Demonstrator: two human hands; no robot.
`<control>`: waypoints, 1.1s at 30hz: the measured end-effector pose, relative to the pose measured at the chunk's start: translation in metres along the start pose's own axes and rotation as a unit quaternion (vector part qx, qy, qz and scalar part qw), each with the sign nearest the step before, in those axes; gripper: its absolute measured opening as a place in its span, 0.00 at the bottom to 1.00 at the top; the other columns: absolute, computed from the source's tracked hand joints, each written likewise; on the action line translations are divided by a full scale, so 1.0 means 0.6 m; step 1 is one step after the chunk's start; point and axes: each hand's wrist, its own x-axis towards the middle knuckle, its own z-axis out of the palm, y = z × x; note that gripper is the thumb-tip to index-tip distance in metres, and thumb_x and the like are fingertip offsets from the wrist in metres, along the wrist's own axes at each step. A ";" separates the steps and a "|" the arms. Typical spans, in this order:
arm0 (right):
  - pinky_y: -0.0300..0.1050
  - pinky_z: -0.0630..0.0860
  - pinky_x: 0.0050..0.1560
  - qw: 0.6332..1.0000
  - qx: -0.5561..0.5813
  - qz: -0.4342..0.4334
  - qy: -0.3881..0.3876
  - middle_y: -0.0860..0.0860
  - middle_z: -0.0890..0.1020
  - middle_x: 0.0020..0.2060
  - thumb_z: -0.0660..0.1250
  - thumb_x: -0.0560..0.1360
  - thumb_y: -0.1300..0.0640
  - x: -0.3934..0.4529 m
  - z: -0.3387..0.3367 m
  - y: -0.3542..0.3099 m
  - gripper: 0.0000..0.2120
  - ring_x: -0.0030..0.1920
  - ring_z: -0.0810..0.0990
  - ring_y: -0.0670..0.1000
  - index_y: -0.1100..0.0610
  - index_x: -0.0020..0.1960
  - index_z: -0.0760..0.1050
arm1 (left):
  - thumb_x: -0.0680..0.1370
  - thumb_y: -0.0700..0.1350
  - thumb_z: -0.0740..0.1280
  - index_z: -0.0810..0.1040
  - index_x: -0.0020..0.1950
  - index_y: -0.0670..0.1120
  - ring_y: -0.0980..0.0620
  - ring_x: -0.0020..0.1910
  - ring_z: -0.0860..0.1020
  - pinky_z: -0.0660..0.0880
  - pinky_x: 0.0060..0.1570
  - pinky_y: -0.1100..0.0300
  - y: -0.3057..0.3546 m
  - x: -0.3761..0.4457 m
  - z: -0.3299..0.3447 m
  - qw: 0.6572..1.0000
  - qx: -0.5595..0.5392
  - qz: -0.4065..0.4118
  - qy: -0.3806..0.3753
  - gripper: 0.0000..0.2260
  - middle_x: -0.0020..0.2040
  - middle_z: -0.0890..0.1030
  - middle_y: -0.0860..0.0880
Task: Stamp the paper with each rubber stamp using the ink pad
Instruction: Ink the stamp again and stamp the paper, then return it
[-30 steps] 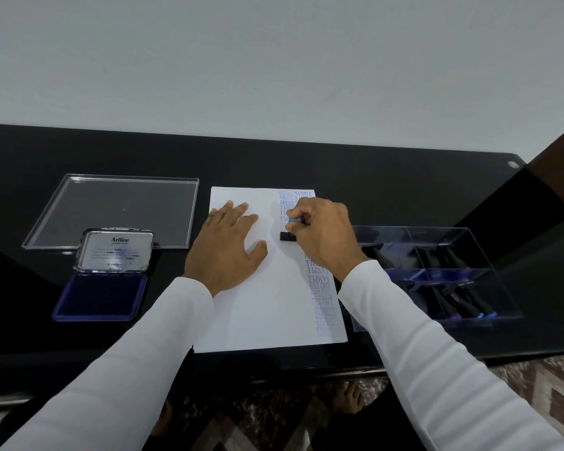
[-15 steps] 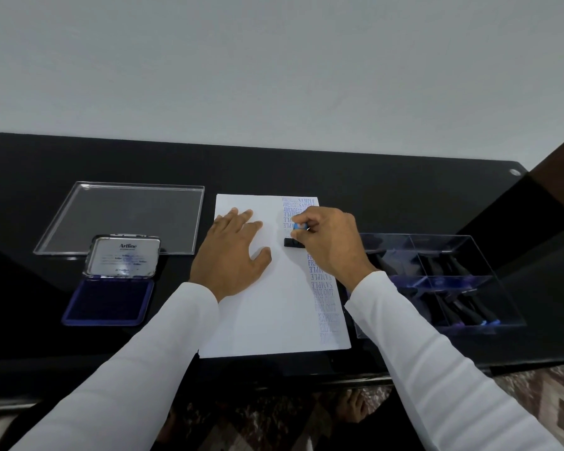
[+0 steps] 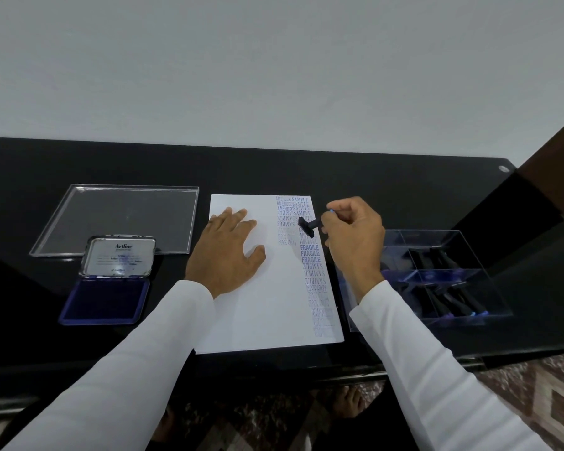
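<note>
— What's that in the right hand [image 3: 352, 236]?

— A small black rubber stamp [image 3: 309, 225]. The fingers are curled round its handle, pinching near the top, and the stamp is tipped on its side, clear of the paper [image 3: 261, 307], over the right-hand column of blue prints.

— Looks like nothing to carry.

— I'd guess it's light, hard plastic with a soft rubber face. The handle is the place to take it; the face will be wet with ink and would smear anything it brushes.

— And the sheet?

— Thin and limp, and likely to slide on that glossy black worktop [image 3: 388, 177]. The left hand [image 3: 227, 252] lies flat on it, fingers straight and spread, pinning it down.

— Half a second back, wasn't the stamp down?

— Yes, pressed onto the paper beside the printed columns. Now it's lifted and swung to the right, face turned sideways. The left hand hasn't budged.

— Where's the ink?

— The ink pad [image 3: 106, 301] lies open on the left, lid up, with a clear tray lid [image 3: 121, 219] behind it. More stamps lie in the clear box [image 3: 450, 278] to the right.
</note>
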 end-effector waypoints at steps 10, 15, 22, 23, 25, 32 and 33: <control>0.45 0.83 0.39 1.000 -0.007 -0.008 -0.008 0.45 0.83 0.35 0.69 0.73 0.62 -0.011 -0.001 -0.006 0.04 0.37 0.82 0.47 0.54 0.44 0.79 | 0.81 0.59 0.62 0.69 0.77 0.50 0.49 0.81 0.54 0.47 0.79 0.51 0.000 0.000 0.002 1.000 -0.002 0.002 0.002 0.26 0.81 0.62 0.50; 0.40 0.81 0.38 1.000 -0.004 -0.013 -0.012 0.44 0.82 0.35 0.69 0.74 0.62 -0.012 -0.001 -0.004 0.04 0.38 0.81 0.44 0.54 0.45 0.79 | 0.81 0.60 0.61 0.69 0.77 0.50 0.49 0.81 0.53 0.47 0.79 0.51 0.000 0.000 0.002 1.000 0.001 0.005 0.002 0.26 0.81 0.62 0.50; 0.46 0.84 0.41 1.000 0.006 -0.012 -0.022 0.44 0.82 0.36 0.69 0.75 0.62 -0.015 -0.005 -0.005 0.06 0.39 0.81 0.44 0.52 0.44 0.78 | 0.80 0.62 0.61 0.69 0.77 0.50 0.47 0.81 0.56 0.51 0.79 0.49 0.001 0.006 -0.006 1.000 0.003 0.002 -0.019 0.29 0.80 0.63 0.49; 0.48 0.84 0.42 1.000 0.008 -0.013 -0.022 0.43 0.82 0.36 0.69 0.75 0.62 -0.016 -0.007 -0.005 0.07 0.40 0.82 0.45 0.50 0.44 0.78 | 0.80 0.61 0.62 0.69 0.77 0.50 0.46 0.81 0.56 0.52 0.78 0.48 0.004 0.007 -0.009 1.000 0.005 0.001 -0.019 0.28 0.80 0.63 0.48; 0.50 0.84 0.42 1.000 0.013 -0.012 -0.023 0.44 0.82 0.37 0.70 0.75 0.62 -0.020 -0.011 -0.006 0.07 0.39 0.82 0.46 0.50 0.44 0.78 | 0.80 0.60 0.64 0.68 0.78 0.50 0.45 0.81 0.57 0.55 0.78 0.47 0.012 0.007 -0.015 1.000 0.007 -0.005 -0.016 0.28 0.80 0.63 0.48; 0.50 0.84 0.44 1.000 0.021 -0.012 0.009 0.43 0.83 0.37 0.70 0.73 0.61 -0.034 -0.056 -0.003 0.06 0.39 0.82 0.45 0.52 0.46 0.80 | 0.80 0.60 0.65 0.69 0.77 0.51 0.46 0.79 0.62 0.60 0.76 0.47 0.093 -0.019 -0.012 1.000 -0.018 0.017 -0.002 0.27 0.79 0.66 0.50; 0.50 0.83 0.45 1.000 0.024 -0.007 0.015 0.44 0.83 0.38 0.70 0.73 0.62 -0.034 -0.063 -0.002 0.06 0.39 0.82 0.44 0.52 0.46 0.80 | 0.80 0.61 0.64 0.68 0.78 0.52 0.47 0.79 0.61 0.59 0.76 0.47 0.105 -0.021 -0.009 1.000 -0.019 0.017 -0.007 0.28 0.79 0.65 0.50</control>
